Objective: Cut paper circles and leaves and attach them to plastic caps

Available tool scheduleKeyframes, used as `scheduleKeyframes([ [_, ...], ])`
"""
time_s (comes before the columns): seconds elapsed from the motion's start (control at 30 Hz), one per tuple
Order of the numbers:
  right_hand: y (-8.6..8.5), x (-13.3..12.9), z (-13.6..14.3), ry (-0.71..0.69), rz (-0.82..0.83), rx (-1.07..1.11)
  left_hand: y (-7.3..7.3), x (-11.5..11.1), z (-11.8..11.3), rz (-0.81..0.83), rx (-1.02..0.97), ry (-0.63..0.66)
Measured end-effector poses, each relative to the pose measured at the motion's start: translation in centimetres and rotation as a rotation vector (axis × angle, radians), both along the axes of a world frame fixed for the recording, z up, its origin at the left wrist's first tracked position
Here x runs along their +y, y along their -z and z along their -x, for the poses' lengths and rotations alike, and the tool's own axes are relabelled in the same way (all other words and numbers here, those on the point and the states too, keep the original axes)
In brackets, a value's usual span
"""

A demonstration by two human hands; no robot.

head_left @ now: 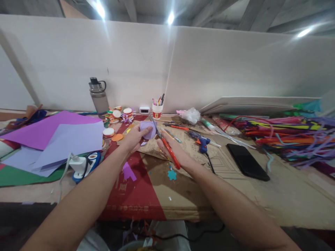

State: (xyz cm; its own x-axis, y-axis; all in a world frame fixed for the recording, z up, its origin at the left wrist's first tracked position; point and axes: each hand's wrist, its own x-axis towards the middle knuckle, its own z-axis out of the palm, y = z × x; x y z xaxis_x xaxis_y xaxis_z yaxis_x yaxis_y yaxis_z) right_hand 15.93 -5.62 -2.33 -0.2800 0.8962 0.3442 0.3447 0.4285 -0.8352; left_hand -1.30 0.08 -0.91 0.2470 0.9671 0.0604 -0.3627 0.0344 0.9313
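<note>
My left hand (133, 138) pinches a piece of light purple paper (145, 127) with a rounded edge, its thumb pressed on top. My right hand (172, 147) is closed on red-handled scissors (170, 150), whose blades point up and away beside the paper's right edge. Whether the blades touch the paper, I cannot tell. Below the hands lie a teal paper gear shape (172, 174) and a magenta paper scrap (129, 172) on the cardboard.
Purple sheets (70, 143) and a power strip (87, 165) lie left. Behind stand a bottle (98, 99), red-white discs (108, 132) and a pen cup (157, 111). To the right are a glue gun (202, 142), a phone (247, 161) and colourful pipe cleaners (285, 134).
</note>
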Motion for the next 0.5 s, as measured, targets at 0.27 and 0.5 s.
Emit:
scheduleKeyframes([
  [0.27,-0.19,-0.36,-0.11,0.006,0.05,-0.023,-0.22,0.06,0.05,0.011,-0.01,0.027],
  [0.5,0.15,-0.29,0.07,0.015,0.059,0.001,-0.12,0.09,-0.03,0.042,-0.06,0.037],
])
